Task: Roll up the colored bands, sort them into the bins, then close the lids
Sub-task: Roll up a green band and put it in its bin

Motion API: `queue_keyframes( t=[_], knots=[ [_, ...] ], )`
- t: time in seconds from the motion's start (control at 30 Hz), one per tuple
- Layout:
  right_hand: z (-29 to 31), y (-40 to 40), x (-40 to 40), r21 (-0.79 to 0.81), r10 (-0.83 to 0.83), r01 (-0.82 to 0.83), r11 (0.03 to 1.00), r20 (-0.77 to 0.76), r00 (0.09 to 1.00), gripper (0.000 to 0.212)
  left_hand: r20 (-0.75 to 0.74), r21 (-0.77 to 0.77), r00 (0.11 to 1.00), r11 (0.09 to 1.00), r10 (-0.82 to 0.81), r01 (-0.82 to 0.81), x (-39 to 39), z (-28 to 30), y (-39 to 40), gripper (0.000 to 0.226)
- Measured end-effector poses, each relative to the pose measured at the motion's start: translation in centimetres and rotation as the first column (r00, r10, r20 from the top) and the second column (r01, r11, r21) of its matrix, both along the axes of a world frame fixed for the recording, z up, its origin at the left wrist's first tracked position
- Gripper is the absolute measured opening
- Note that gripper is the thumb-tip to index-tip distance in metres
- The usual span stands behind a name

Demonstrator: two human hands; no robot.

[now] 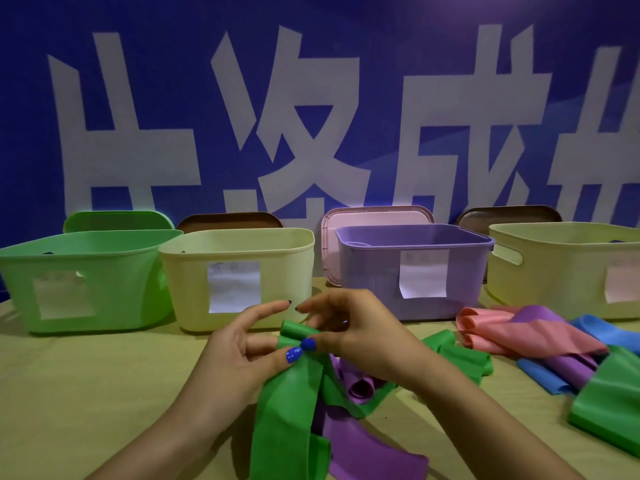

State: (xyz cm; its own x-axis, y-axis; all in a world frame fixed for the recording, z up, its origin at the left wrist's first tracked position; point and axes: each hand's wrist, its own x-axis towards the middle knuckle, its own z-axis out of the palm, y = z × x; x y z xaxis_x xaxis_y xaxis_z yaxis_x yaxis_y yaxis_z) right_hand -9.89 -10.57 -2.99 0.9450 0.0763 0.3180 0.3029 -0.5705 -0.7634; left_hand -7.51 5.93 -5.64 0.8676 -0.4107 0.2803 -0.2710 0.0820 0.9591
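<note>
Both hands work one green band [294, 393] just in front of the cream bin [242, 251]. Left hand [242, 348] and right hand [349, 330] pinch the started roll at the band's top end, thumbs on the near face, index fingers extended and nearly touching above it; the other fingers are curled behind. The long tail hangs down toward the camera, draped over a purple band [363, 448] on the counter [86, 393]. Risk 1: the roll is only a turn or two and looks loose, so a slack pinch would probably let the springy strip unwind. Risk 2: the tail could drag the purple band up into the roll. Risk 3: winding off-axis would give a coned roll. Green bin [86, 251], left of the cream bin, is the likely target. All four lids stand open behind the bins.
</note>
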Motion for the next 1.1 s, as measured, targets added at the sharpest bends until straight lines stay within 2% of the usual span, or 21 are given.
queue_keyframes(
  t=[0.13,0.27,0.43,0.53,0.67,0.73,0.77,0.83,1.0,1.1],
  knots=[
    [0.3,0.0,-0.2,0.061,0.057,-0.056,0.997,-0.015,0.998,0.023,0.101,0.033,0.995,0.999,0.02,-0.023,-0.2,-0.1,-0.1,0.053],
    [0.1,0.2,-0.2,-0.037,0.008,-0.007,0.999,0.036,0.999,0.026,0.064,-0.021,0.998,0.999,0.03,-0.029,-0.2,-0.1,-0.3,0.042],
    [-0.1,0.4,-0.1,-0.016,0.051,-0.05,0.999,0.016,0.999,0.031,0.056,-0.075,0.993,0.992,0.105,-0.101,0.3,-0.2,0.0,0.045],
    [0.0,0.3,-0.3,-0.063,0.055,-0.051,0.997,0.064,0.996,0.026,0.088,-0.08,0.991,0.992,0.1,-0.093,0.3,-0.2,0.1,0.048],
    [-0.1,0.2,-0.2,-0.06,0.028,-0.022,0.998,0.098,0.995,0.024,-0.004,-0.106,0.998,0.993,0.055,-0.055,0.5,0.0,0.2,0.053],
    [-0.3,0.1,-0.1,-0.042,0.018,-0.013,0.999,0.105,0.994,0.024,-0.056,-0.119,0.998,0.993,0.012,-0.019,0.6,0.1,0.4,0.069],
    [-0.3,0.1,0.0,-0.037,0.013,-0.009,0.999,0.108,0.994,0.025,-0.062,-0.115,0.998,0.993,0.01,-0.017,0.7,0.2,0.5,0.069],
    [-0.4,0.1,0.1,-0.043,-0.002,0.008,0.999,0.123,0.992,0.027,-0.044,-0.1,0.998,0.994,0.033,-0.037,0.9,0.1,0.6,0.049],
    [-0.4,0.2,0.1,-0.172,-0.04,0.072,0.982,0.181,0.983,0.029,-0.035,-0.099,0.998,0.994,0.049,-0.053,0.9,-0.1,0.4,0.04],
    [-0.3,0.1,0.1,-0.093,0.032,-0.021,0.995,0.114,0.993,0.027,-0.023,-0.131,0.997,0.988,0.076,-0.078,1.0,0.1,0.4,0.032]
  ],
)
